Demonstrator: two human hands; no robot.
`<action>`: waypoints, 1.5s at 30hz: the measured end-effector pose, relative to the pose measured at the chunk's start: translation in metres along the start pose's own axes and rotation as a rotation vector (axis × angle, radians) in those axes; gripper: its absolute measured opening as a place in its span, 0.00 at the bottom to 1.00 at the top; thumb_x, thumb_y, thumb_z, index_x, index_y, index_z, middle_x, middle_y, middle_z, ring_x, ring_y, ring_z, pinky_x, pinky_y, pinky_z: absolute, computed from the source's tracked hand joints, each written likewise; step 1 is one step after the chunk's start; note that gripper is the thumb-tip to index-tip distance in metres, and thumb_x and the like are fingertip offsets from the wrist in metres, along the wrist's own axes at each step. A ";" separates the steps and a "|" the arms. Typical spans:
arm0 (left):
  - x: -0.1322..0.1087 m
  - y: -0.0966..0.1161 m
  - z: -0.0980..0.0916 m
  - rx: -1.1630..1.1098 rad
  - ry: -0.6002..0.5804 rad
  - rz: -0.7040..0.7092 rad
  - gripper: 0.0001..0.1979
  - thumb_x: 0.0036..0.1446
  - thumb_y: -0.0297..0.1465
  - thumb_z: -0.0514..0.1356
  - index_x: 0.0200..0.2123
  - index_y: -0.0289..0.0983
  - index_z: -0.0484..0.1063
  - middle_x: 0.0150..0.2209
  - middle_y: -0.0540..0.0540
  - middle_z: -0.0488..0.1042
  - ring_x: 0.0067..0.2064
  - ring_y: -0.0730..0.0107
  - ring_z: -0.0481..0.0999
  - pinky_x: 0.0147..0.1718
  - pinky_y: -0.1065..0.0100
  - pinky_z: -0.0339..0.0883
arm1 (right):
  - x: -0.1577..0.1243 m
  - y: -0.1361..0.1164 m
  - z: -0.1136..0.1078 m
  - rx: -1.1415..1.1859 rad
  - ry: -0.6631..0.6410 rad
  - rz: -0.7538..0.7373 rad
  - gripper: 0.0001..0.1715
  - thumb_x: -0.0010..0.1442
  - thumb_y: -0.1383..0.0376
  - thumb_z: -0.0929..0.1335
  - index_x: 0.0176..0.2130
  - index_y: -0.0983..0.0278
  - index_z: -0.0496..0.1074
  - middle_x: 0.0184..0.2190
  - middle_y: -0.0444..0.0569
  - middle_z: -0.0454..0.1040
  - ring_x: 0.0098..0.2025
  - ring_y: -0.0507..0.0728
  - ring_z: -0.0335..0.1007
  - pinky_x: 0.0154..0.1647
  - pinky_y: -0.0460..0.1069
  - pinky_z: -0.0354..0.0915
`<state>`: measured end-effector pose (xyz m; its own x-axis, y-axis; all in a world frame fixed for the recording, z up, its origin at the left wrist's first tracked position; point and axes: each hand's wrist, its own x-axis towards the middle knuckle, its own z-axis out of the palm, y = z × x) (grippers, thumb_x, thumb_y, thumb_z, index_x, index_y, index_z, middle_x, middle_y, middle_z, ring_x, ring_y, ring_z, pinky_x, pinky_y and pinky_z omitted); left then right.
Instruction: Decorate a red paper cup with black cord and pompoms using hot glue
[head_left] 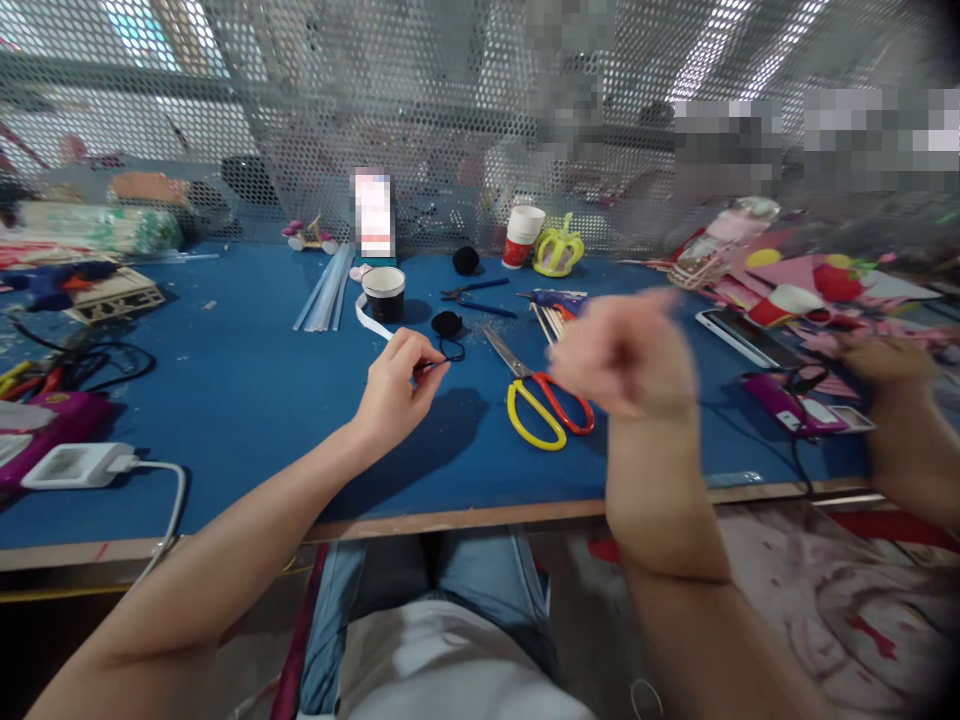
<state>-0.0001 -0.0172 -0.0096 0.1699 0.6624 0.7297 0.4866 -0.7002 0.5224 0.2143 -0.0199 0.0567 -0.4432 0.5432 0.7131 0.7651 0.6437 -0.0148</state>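
My left hand (401,385) is closed in a pinch over the blue table. Thumb and fingertips grip a thin black cord (455,355), which loops toward a small black ball (447,323) just beyond the hand. Raised above the table on the right, my right hand (626,355) is smeared by motion; its fingers look partly curled, and whether they hold anything is unclear. Beside it lie scissors (536,395) with one yellow and one red handle, blades pointing away from me. Blue-handled pliers (480,298) rest beyond the black ball.
A black-and-white roll (384,296) with a loose white strip stands near clear sticks (324,295). Behind are an upright phone (373,215), another black ball (465,261), paper cups (520,238) and a yellow-green crown-shaped piece (558,250). Another person's hand (889,360) is at far right.
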 end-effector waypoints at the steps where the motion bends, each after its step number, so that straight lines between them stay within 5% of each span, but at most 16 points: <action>1: 0.000 0.001 -0.001 0.026 -0.001 0.030 0.02 0.55 0.25 0.57 0.32 0.36 0.66 0.34 0.47 0.66 0.30 0.76 0.67 0.28 0.73 0.64 | 0.002 -0.005 0.007 0.108 -0.071 0.056 0.31 0.68 0.63 0.49 0.32 0.75 0.71 0.18 0.39 0.69 0.21 0.44 0.62 0.42 0.54 0.68; 2: 0.000 0.002 -0.001 0.058 -0.001 0.060 0.02 0.56 0.25 0.57 0.32 0.36 0.66 0.34 0.47 0.67 0.31 0.76 0.67 0.29 0.73 0.65 | 0.004 -0.010 0.015 0.283 -0.173 0.154 0.30 0.68 0.58 0.52 0.29 0.71 0.70 0.16 0.39 0.66 0.20 0.44 0.63 0.30 0.45 0.68; 4: 0.000 0.004 -0.002 0.125 0.002 0.117 0.03 0.56 0.24 0.56 0.32 0.36 0.66 0.34 0.47 0.67 0.33 0.76 0.68 0.32 0.73 0.65 | 0.007 -0.020 0.030 0.638 -0.382 0.399 0.31 0.65 0.49 0.53 0.25 0.66 0.67 0.16 0.42 0.67 0.18 0.45 0.63 0.19 0.41 0.60; 8: -0.001 0.005 -0.002 0.204 0.008 0.202 0.04 0.58 0.22 0.54 0.32 0.36 0.65 0.35 0.46 0.67 0.34 0.76 0.68 0.33 0.73 0.66 | 0.007 -0.029 0.048 0.829 -0.496 0.634 0.34 0.59 0.41 0.55 0.23 0.66 0.65 0.16 0.44 0.66 0.17 0.46 0.60 0.19 0.43 0.57; 17: 0.000 0.000 -0.001 0.418 -0.055 0.242 0.06 0.60 0.30 0.53 0.37 0.35 0.68 0.34 0.42 0.72 0.36 0.67 0.72 0.34 0.67 0.66 | 0.005 -0.025 0.054 0.795 -0.400 0.544 0.27 0.57 0.45 0.62 0.23 0.64 0.65 0.17 0.42 0.65 0.20 0.47 0.59 0.22 0.44 0.55; 22: 0.000 -0.003 -0.002 0.569 -0.152 0.201 0.12 0.62 0.32 0.50 0.35 0.36 0.72 0.27 0.44 0.73 0.29 0.68 0.71 0.29 0.68 0.61 | 0.003 -0.020 0.060 0.649 -0.364 0.525 0.23 0.56 0.48 0.65 0.22 0.64 0.64 0.18 0.43 0.68 0.21 0.48 0.60 0.24 0.45 0.54; 30: -0.003 -0.005 0.002 0.381 -0.148 0.069 0.09 0.60 0.30 0.53 0.33 0.36 0.72 0.28 0.45 0.75 0.27 0.71 0.71 0.25 0.71 0.58 | 0.003 -0.016 0.062 0.802 -0.362 0.564 0.21 0.52 0.49 0.69 0.26 0.64 0.66 0.20 0.43 0.69 0.22 0.48 0.60 0.21 0.44 0.56; 37: -0.001 -0.007 0.001 0.343 -0.133 0.064 0.08 0.60 0.30 0.53 0.33 0.35 0.72 0.29 0.45 0.76 0.29 0.72 0.73 0.27 0.72 0.62 | 0.004 -0.014 0.061 0.994 -0.363 0.697 0.37 0.57 0.38 0.56 0.31 0.67 0.72 0.26 0.51 0.74 0.21 0.48 0.63 0.17 0.44 0.60; 45: -0.001 -0.006 0.001 0.317 -0.120 0.064 0.07 0.59 0.29 0.54 0.33 0.35 0.72 0.29 0.46 0.75 0.29 0.72 0.73 0.27 0.72 0.63 | 0.005 -0.015 0.061 0.955 -0.390 0.653 0.30 0.59 0.44 0.60 0.31 0.68 0.71 0.23 0.47 0.71 0.19 0.46 0.61 0.16 0.42 0.60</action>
<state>-0.0025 -0.0130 -0.0140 0.2992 0.6598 0.6893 0.7103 -0.6364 0.3008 0.1722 0.0059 0.0178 -0.3398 0.9324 0.1228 0.3185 0.2370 -0.9178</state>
